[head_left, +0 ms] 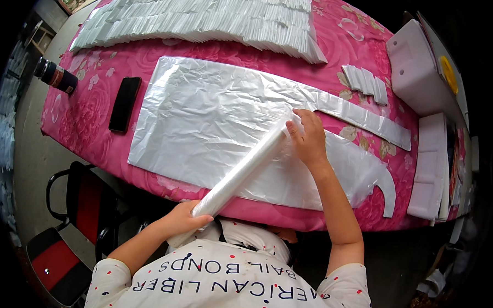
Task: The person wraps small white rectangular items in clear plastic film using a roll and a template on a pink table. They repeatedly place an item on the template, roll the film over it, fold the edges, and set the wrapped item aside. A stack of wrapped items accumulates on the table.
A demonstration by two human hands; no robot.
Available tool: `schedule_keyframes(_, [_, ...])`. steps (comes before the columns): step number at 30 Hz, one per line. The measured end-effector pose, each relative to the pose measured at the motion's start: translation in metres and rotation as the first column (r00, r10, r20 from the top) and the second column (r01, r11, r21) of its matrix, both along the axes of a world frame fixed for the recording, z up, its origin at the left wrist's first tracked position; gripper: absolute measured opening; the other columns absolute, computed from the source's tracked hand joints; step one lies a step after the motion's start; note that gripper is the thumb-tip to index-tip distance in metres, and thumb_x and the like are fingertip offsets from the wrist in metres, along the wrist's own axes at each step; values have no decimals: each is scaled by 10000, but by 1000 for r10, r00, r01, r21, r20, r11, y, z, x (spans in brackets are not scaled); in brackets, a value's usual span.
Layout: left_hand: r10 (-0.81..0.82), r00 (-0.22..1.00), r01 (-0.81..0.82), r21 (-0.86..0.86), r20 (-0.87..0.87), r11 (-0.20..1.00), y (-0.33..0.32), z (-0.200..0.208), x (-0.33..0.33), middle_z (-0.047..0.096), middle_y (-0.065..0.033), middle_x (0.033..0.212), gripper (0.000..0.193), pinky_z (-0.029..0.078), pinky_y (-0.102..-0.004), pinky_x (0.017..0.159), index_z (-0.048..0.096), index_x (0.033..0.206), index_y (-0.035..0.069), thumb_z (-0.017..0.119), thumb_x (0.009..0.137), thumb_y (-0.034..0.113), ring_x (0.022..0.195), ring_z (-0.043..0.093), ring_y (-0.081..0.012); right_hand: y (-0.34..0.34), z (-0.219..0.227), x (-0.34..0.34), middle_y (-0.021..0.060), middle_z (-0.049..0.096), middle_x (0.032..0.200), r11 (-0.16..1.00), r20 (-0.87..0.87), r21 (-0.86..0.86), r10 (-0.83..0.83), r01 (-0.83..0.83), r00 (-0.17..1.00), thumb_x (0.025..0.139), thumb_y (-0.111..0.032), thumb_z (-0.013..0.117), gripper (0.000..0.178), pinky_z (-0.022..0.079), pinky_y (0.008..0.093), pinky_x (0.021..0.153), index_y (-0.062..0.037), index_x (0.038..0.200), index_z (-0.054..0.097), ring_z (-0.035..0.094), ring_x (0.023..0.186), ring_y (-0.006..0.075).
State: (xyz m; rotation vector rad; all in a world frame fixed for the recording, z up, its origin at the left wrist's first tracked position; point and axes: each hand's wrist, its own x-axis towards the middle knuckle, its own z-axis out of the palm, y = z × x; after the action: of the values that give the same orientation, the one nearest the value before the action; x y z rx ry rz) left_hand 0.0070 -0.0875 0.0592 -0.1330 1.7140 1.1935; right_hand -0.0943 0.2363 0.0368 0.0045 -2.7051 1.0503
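Here, the left hand (182, 220) grips the lower end of the plastic roll (245, 167) and the right hand (309, 136) pinches its upper end, presumably keeping it straight, diagonally across the flat bags (199, 113).

A lane crosses the desk (100, 98) between the far-edge white stacks (208, 20) and the flat plastic (199, 97). The slanting roll (245, 166) blocks mid near edge; phone (125, 104) and bottle (57, 76), the left; foam boxes (418, 68), the right.
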Motion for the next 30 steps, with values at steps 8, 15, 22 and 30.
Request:
schedule_keyframes(8, [14, 998, -17, 44, 59, 999, -5, -8, 0, 568, -40, 840, 315, 479, -277, 611, 542, 1064, 15, 639, 818, 186, 702, 543, -103, 22, 7, -11, -40, 573, 697, 791, 523, -607, 328, 74, 786, 824, -215, 651, 190, 381, 194, 521, -32, 872, 629, 472, 577, 39])
schedule_keyframes(15, [-36, 998, 32, 73, 55, 997, -7, -7, -3, 570, -40, 805, 315, 476, -279, 611, 538, 1056, 11, 644, 814, 183, 677, 554, -110, 26, 3, -9, -38, 546, 683, 763, 477, -641, 308, 85, 823, 830, -183, 649, 153, 377, 191, 527, -35, 829, 613, 472, 580, 40])
schedule_keyframes(22, [-106, 982, 99, 51, 154, 994, -27, -7, 2, 609, -58, 871, 383, 467, -265, 691, 551, 1083, 1, 676, 785, 207, 733, 576, -105, 118, -13, -20, 49, 619, 703, 907, 189, -219, -322, 359, 928, 845, -132, 587, 165, 451, 254, 562, 25, 878, 626, 557, 605, 111])
schedule_keyframes(30, [-544, 839, 543, 32, 27, 839, -58, 22, -37, 642, -78, 978, 500, 438, -286, 827, 583, 1103, 26, 721, 726, 325, 892, 591, -164, 224, -37, 4, 89, 653, 787, 850, 70, 18, -527, 527, 847, 850, -188, 583, 224, 466, 292, 636, 24, 911, 624, 591, 669, 157])
